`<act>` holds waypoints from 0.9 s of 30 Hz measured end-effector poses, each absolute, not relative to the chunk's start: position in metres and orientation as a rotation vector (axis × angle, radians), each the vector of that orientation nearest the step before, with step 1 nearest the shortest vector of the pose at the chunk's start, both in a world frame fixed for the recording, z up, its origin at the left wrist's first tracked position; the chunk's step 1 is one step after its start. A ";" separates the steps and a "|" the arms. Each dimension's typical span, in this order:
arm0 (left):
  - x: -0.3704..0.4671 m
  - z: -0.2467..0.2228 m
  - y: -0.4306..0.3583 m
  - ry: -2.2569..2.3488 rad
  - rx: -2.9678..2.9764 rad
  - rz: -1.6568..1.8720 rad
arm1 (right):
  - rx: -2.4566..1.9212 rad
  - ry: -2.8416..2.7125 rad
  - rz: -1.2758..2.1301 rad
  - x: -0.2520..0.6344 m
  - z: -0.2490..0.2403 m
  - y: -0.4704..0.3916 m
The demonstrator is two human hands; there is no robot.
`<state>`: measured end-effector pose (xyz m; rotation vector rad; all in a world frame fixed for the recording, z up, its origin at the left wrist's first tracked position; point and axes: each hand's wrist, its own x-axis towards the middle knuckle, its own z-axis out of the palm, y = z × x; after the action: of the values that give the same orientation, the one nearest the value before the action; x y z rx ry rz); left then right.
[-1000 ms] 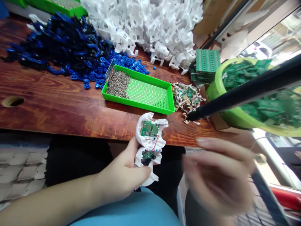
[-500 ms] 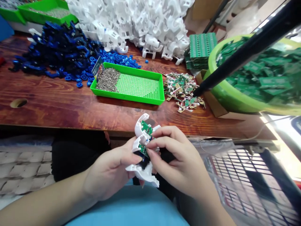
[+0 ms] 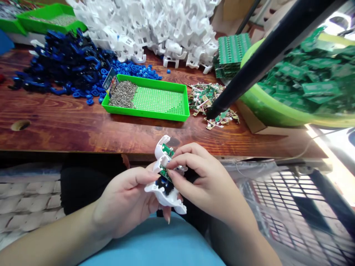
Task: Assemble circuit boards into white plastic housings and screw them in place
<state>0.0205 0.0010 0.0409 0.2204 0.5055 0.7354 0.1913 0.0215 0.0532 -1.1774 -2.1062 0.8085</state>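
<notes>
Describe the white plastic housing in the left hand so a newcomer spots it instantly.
Find the wooden table, then its near edge. There the left hand holds the white plastic housing, with the right hand touching it. Unlike the white pieces heaped at the back, it shows green circuit boards inside.

White glare washes out parts of the right edge; shadow darkens beneath the table (image 3: pixel 69 129).

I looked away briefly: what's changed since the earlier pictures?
The right hand moved left and now touches the lower green circuit board inside the white curved plastic shell. The left hand still grips the shell, now turned. The bright-green rectangular plastic tray stayed put.
</notes>
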 end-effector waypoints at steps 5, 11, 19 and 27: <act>0.019 0.040 0.001 0.544 0.232 0.732 | -1.139 -2.169 0.813 0.191 0.056 0.027; 0.018 0.036 0.000 0.546 0.322 0.774 | -1.133 -2.229 0.828 0.187 0.062 0.027; 0.015 0.023 -0.004 0.577 0.530 0.896 | -1.089 -2.180 0.573 0.175 0.054 0.014; 0.013 0.023 -0.006 0.531 0.505 0.901 | -1.089 -2.240 0.461 0.170 0.051 0.010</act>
<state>0.0131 -0.0056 0.0232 0.5050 0.5314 0.9013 0.1701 0.0099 0.0511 -1.0887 -2.2404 0.4607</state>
